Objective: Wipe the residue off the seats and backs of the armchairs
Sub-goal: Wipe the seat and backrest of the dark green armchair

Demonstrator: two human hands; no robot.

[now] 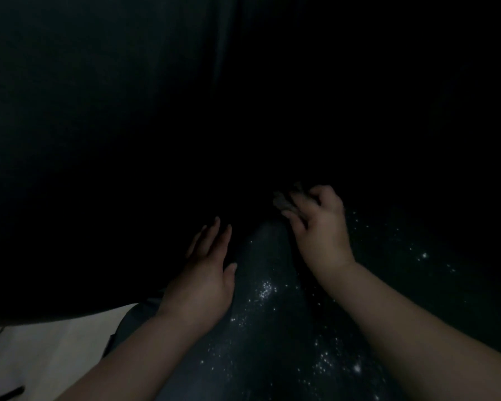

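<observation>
Very dark frame. Wiping step looks in hand: right hand [318, 224] clutches a crumpled cloth [287, 204] against the black armchair [99, 140], probably seat or back, can't tell which. Left hand [206, 270] lies flat, fingers straight, braced on the upholstery. Next move: another cloth pass. Sparkly dark garment [272, 314] lies close below; pale floor [41, 342] at lower left. Residue not discernible.

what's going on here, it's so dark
A person is leaning over a dark armchair in very dim light. The right hand grips a small crumpled cloth against the upholstery, while the left hand rests flat with straight fingers. Pale specks show below the hands.
</observation>
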